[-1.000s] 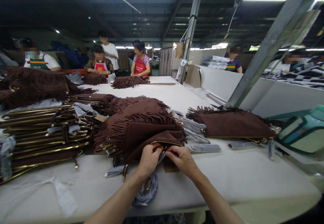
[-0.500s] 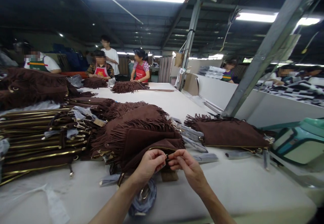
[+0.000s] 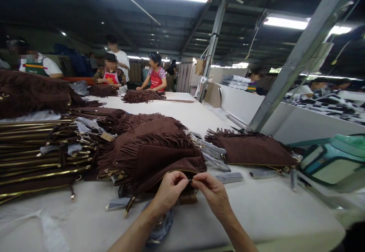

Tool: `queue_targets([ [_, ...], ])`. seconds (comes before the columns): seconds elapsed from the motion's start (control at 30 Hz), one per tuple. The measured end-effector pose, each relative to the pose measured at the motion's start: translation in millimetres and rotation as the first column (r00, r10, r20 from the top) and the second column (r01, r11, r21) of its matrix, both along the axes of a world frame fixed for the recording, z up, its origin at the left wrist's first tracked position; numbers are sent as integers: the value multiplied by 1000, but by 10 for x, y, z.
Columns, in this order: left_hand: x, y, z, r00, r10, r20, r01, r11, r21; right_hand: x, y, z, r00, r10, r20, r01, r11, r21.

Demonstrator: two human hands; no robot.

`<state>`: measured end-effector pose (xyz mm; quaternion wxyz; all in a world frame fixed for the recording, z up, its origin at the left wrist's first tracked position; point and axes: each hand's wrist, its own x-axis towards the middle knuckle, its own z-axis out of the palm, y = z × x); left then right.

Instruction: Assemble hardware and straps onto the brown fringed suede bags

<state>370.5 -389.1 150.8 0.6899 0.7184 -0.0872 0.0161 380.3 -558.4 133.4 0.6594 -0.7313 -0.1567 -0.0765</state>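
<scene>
A dark brown fringed bag (image 3: 168,157) lies on the white table (image 3: 256,214), with a gold zipper along its near edge. Right at that edge, my left hand (image 3: 171,190) is closed in a pinch, thumb against forefinger. My right hand (image 3: 211,194) pinches just beside it, fingertips almost meeting the left ones. Something small and dark shows between the two pinches, too small to name. Beneath my left forearm is a plastic-wrapped coil (image 3: 162,227) with a metal part, partly hidden. A brown tag-like piece (image 3: 188,198) shows under the bag's edge.
Stacked brown bags with gold zippers (image 3: 37,160) fill the left side. Another fringed bag (image 3: 256,149) lies to the right, near a slanted metal post (image 3: 285,77) and a green-and-white bag (image 3: 333,159). Several co-workers sit or stand across the table, one in a red apron (image 3: 156,79).
My hands have come closer together, and their fingertips now pinch more tightly at the bag's edge. The whole view has shifted slightly, so the surroundings sit further left.
</scene>
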Motion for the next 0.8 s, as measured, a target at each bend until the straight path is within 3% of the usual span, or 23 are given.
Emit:
queue_targets([
  [0.6,-28,-22,11,996,-23,90,6,983,181,-6,-26,41,997,-7,76,21,983,-181],
  [0.8,-45,-26,8,994,-6,111,-24,963,268,0,-40,57,985,25,172,25,959,-284],
])
